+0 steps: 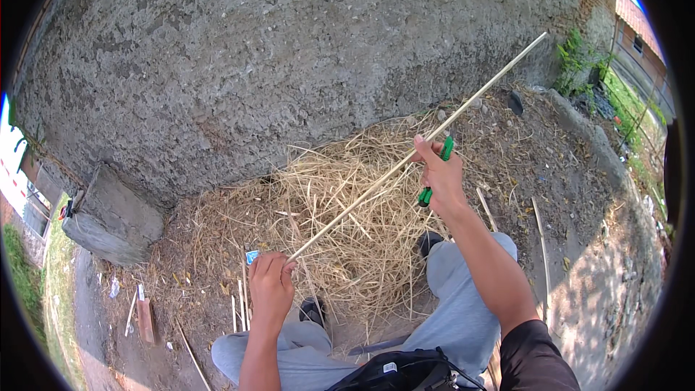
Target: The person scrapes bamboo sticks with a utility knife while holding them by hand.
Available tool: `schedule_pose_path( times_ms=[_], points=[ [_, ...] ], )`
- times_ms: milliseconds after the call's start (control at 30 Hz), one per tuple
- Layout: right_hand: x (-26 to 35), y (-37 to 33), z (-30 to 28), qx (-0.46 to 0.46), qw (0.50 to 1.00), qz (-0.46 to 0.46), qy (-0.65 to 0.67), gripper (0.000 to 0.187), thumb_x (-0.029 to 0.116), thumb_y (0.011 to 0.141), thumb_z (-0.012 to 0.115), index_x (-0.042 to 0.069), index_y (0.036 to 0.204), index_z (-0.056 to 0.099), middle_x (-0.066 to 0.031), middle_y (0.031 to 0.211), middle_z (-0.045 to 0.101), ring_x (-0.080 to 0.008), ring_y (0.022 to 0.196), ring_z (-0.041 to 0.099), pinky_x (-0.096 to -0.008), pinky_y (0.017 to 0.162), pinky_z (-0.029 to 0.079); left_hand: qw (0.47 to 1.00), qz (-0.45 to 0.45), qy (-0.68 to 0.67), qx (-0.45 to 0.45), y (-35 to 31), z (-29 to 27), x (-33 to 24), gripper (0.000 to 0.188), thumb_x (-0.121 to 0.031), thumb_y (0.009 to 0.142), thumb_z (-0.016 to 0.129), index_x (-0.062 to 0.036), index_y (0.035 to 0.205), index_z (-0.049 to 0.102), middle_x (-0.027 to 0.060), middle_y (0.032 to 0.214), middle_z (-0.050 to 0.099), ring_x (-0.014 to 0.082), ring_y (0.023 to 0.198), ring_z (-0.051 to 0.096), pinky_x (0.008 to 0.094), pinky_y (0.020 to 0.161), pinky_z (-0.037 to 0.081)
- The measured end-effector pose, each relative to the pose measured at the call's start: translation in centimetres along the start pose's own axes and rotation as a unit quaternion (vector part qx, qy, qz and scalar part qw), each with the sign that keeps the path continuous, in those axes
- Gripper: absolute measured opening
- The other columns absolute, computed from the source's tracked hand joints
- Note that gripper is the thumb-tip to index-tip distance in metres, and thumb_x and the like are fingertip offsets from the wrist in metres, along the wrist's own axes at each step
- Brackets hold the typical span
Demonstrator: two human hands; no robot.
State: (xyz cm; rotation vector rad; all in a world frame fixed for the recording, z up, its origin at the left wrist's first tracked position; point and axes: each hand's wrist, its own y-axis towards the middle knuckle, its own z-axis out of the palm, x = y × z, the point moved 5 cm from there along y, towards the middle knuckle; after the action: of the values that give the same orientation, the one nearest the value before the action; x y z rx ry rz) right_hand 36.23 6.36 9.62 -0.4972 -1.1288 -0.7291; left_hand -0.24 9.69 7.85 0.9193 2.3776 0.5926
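As a person in grey-blue trousers (456,286) sits beside a rough, weathered wall (289,51), a long, pale stick (362,198) slants between two bare hands, rising from lower left to upper right above a heap of straw-coloured shavings (347,253). The left hand (270,286) holds the stick's lower end, its fingers curled and its thumb pressing close to the tip; how far the stick runs beneath the fingers cannot be told. Farther up, the right hand (444,177) meets the stick at thumb and fingertips, the gap between them narrow, with a long free length reaching past them toward the foot of the wall. The same hand also grips a green-handled tool (447,148), which shows on both sides of the closed fingers; its working end is hard to make out.

Dark shoes (311,311) flank the heap, and a black bag (394,371) rests at the person's lap. Near the left hand, a small blue packet (252,257) lies on the ground. A concrete block (119,213) stands to the left, while a thin slat (541,253) lies on the dirt to the right.
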Motion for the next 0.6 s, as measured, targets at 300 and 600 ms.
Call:
schedule_pose_path(
  times_ms=[300, 600],
  points=[
    [0.0, -0.2, 0.2, -0.008, 1.0, -0.003, 0.011, 0.031, 0.033, 0.089, 0.075, 0.007, 0.079, 0.061, 0.0006, 0.067, 0.053, -0.0048, 0.045, 0.032, -0.0246, 0.041, 0.023, 1.0, -0.004, 0.002, 0.017, -0.1, 0.3, 0.0, 0.009, -0.006, 0.081, 0.07, -0.0008, 0.087, 0.065, 0.0113, 0.093, 0.065, 0.0337, 0.091, 0.06, 0.0434, 0.086, 0.045],
    [-1.2, 0.3, 0.1, -0.004, 0.999, -0.027, -0.035, 0.021, 0.018, 0.093, 0.069, -0.003, 0.09, 0.067, 0.0043, 0.065, 0.049, -0.0039, 0.055, 0.033, -0.0272, 0.05, 0.027, 0.985, -0.053, -0.049, 0.16, -0.5, 2.4, -1.9, 0.043, -0.026, 0.082, 0.077, 0.0011, 0.111, 0.061, 0.0189, 0.117, 0.06, 0.0391, 0.107, 0.06, 0.0446, 0.09, 0.049]
  ],
)
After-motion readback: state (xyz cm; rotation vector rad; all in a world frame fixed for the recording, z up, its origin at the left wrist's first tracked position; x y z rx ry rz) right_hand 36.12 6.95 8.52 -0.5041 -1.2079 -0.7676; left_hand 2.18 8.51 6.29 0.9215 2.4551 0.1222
